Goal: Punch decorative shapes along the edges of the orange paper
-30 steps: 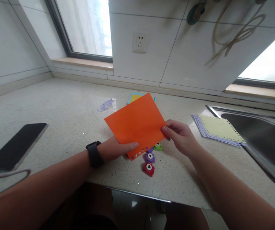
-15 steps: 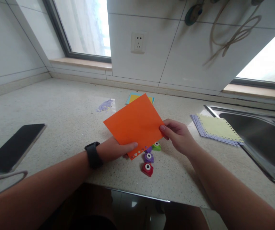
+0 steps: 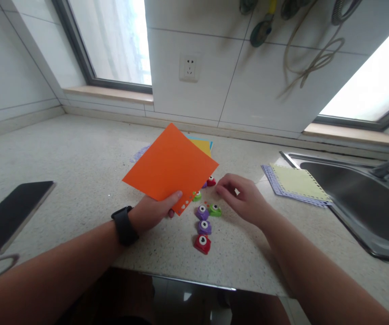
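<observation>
My left hand [image 3: 158,209] grips an orange sheet of paper [image 3: 170,164] by its near corner, thumb on top. The sheet is tilted above the counter, with small heart and flower cut-outs along its near right edge. My right hand [image 3: 240,194] is off the paper, its fingers curled and thumb close to the index finger, with nothing visible in them. Beside it are small craft punches: a green punch [image 3: 215,210], a purple punch [image 3: 202,212], another purple punch [image 3: 204,226] and a red punch [image 3: 203,243]. Further punches sit partly hidden behind the sheet's edge.
Yellow and blue sheets [image 3: 203,145] lie behind the orange paper. Purple paper scraps [image 3: 140,153] are partly covered by it. At right, punched yellow and purple sheets [image 3: 299,183] lie against the sink [image 3: 343,221]. A black flat device [image 3: 14,212] rests at left.
My right hand has let go of the orange paper. My left hand has moved the sheet left and turned it, uncovering more punches. The camera view has shifted slightly.
</observation>
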Demonstrator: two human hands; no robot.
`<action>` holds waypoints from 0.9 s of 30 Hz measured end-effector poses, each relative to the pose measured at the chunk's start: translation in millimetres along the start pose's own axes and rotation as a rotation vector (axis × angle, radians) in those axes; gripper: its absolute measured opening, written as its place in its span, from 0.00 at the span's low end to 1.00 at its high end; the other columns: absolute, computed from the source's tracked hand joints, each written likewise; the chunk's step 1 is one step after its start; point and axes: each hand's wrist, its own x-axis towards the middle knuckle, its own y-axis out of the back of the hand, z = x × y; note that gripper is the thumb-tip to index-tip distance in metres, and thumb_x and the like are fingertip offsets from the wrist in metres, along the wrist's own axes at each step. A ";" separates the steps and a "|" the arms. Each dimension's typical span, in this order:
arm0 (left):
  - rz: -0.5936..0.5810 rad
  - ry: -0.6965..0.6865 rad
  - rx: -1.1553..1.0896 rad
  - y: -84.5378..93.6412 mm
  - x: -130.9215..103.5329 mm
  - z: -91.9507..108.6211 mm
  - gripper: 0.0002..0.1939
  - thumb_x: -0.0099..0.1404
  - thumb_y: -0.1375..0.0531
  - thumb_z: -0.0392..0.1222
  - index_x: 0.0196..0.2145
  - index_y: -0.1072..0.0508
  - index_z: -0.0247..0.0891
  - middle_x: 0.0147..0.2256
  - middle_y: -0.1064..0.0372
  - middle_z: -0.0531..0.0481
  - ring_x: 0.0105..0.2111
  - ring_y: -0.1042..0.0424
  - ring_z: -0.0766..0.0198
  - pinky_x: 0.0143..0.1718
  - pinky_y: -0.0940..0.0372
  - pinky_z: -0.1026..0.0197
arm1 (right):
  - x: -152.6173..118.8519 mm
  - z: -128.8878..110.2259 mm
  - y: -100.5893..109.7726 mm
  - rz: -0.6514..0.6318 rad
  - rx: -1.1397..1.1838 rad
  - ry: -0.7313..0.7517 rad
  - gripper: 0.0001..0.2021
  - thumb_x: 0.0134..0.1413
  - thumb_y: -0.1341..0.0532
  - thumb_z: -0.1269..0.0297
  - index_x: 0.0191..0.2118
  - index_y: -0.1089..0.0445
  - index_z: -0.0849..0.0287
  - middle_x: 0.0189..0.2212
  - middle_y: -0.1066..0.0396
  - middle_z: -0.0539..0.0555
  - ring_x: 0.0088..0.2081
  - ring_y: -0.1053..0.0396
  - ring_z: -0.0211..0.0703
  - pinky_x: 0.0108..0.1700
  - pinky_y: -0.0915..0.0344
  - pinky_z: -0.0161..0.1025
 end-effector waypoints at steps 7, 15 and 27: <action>0.042 0.026 -0.035 -1.8 1.5 -4.3 0.19 0.62 0.37 0.56 0.25 0.31 0.39 0.20 0.35 0.55 0.18 0.37 0.66 0.21 0.40 0.63 | 1.9 -18.4 -6.1 -0.340 -0.281 0.136 0.12 0.62 0.34 0.53 0.34 0.25 0.57 0.35 0.26 0.54 0.40 0.30 0.47 0.43 0.36 0.43; 0.074 0.040 -0.038 -3.4 1.4 -3.5 0.18 0.60 0.36 0.56 0.25 0.32 0.39 0.19 0.36 0.56 0.18 0.37 0.66 0.20 0.40 0.63 | 2.5 -20.1 -10.9 -0.356 -0.320 0.159 0.07 0.60 0.35 0.59 0.37 0.22 0.57 0.35 0.25 0.55 0.41 0.30 0.48 0.45 0.35 0.44; 0.077 0.027 -0.073 -2.6 1.6 -8.4 0.18 0.61 0.36 0.56 0.25 0.31 0.39 0.19 0.35 0.57 0.18 0.36 0.66 0.21 0.38 0.63 | 1.7 -17.0 -5.5 -0.321 -0.270 0.122 0.09 0.64 0.37 0.58 0.45 0.24 0.55 0.41 0.24 0.57 0.45 0.29 0.51 0.49 0.34 0.48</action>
